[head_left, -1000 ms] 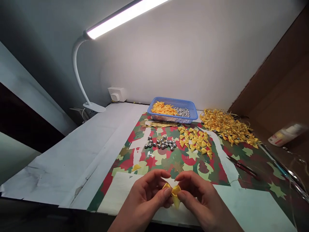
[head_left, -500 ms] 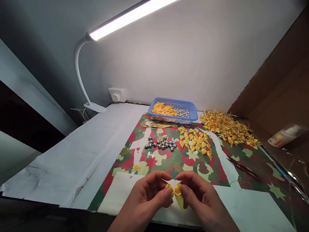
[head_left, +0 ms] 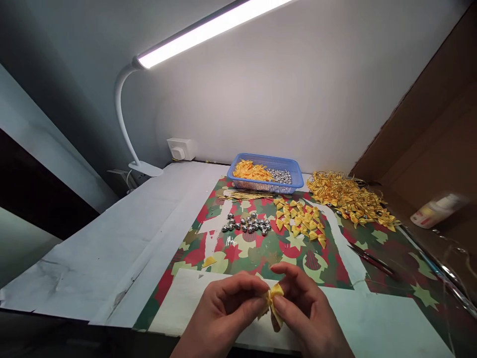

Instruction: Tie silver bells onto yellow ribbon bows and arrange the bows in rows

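Observation:
Between my two hands, low in the head view, is a small yellow ribbon bow (head_left: 275,302). My left hand (head_left: 233,306) pinches it at the knot with thumb and forefinger. On its right loop, my right hand (head_left: 303,308) grips with the thumb, its forefinger raised and curved above. The bow's tails hang below, partly behind the fingers. Beyond the hands lie several silver bells (head_left: 248,223) and, to their right, a group of yellow bows (head_left: 300,219) spread on the patterned paper (head_left: 268,253).
A blue basket (head_left: 264,188) with orange-yellow bows and silver bells stands by the wall. Gold ties (head_left: 246,196) lie before it. At right are a heap of finished gold bows (head_left: 350,196), tweezers (head_left: 372,258) and a white bottle (head_left: 434,213). A lamp (head_left: 121,99) is at left.
The bow has turned between my fingers. My left fingers have closed in on its knot, and my right forefinger has lifted away. The view has shifted slightly.

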Available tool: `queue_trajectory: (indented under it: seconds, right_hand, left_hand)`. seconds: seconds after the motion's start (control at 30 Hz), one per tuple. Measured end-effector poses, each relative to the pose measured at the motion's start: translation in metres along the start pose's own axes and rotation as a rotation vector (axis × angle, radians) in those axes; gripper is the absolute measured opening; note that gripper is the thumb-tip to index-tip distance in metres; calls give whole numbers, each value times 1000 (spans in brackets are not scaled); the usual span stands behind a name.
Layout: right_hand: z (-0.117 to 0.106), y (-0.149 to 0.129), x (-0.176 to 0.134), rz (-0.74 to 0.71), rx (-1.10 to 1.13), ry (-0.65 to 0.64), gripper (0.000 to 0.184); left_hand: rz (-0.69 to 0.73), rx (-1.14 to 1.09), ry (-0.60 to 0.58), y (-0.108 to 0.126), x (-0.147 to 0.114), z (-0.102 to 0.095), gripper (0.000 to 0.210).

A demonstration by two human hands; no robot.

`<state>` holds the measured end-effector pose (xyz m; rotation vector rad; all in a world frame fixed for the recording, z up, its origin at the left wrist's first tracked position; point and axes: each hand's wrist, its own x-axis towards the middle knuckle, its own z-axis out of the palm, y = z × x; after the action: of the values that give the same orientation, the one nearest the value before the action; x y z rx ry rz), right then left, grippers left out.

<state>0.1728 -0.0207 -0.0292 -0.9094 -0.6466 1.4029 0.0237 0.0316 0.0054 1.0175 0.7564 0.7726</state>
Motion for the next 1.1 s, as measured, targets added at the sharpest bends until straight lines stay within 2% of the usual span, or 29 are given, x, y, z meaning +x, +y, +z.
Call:
queue_trajectory:
  seconds: [0.17,0.33,0.53,0.67,0.8,0.87,0.97,1.1]
  right_hand:
    - [-9,-12,-2,71,-97,8,51]
    - [-15,-19,0,42,-188,70,44]
    - [-15,-15,3,13,-189,109,45]
    - [-16,-9,0,-2,-243,110,47]
    - [-24,-9,0,-54,-442,110,42]
    - [-36,-16,0,-75,-554,137,38]
    - [-68,-33,2,-134,-668,241,36]
    - [-118,-55,17,-116,-746,339,47]
  left_hand:
    - [-95,-4,27,1,0,-2,18]
    - [-95,-38,18,-5,1,-2,32]
    - [-132,56,114,-4,6,-5,42]
    - [-89,61,27,-16,13,-9,40]
    - [-46,89,-77,-31,19,-7,36]
    - [-34,156,-52,-35,19,-4,37]
    - [4,313,2,-37,15,0,33]
    - [175,533,-26,-41,5,3,18]
